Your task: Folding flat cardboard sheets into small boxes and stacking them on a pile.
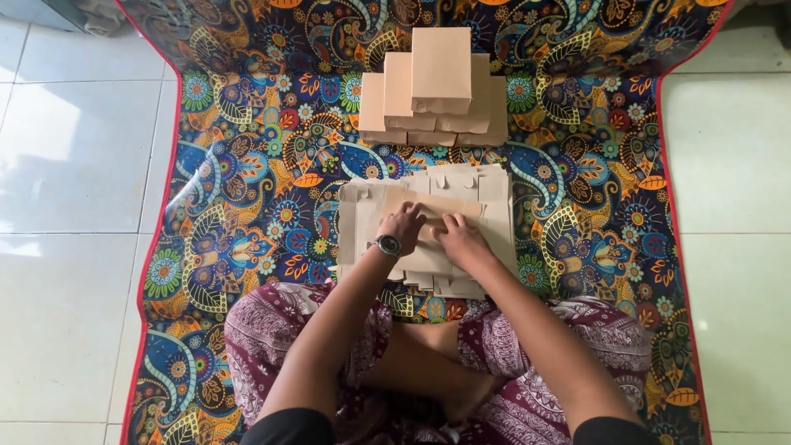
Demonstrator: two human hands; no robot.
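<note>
My left hand point(404, 224), with a wristwatch point(386, 245) on it, and my right hand point(461, 239) both press on a flat brown cardboard piece point(430, 208). That piece lies on top of a stack of flat unfolded cardboard sheets point(358, 222) on the patterned mat. The fingers of both hands curl over a fold near the piece's middle. Farther away stands a pile of folded brown cardboard boxes point(437, 82), leaning on one another.
A colourful paisley mat point(247, 206) with a red border covers the floor under everything. White floor tiles point(74, 165) lie on both sides. My crossed legs in patterned trousers point(272, 330) sit at the mat's near end.
</note>
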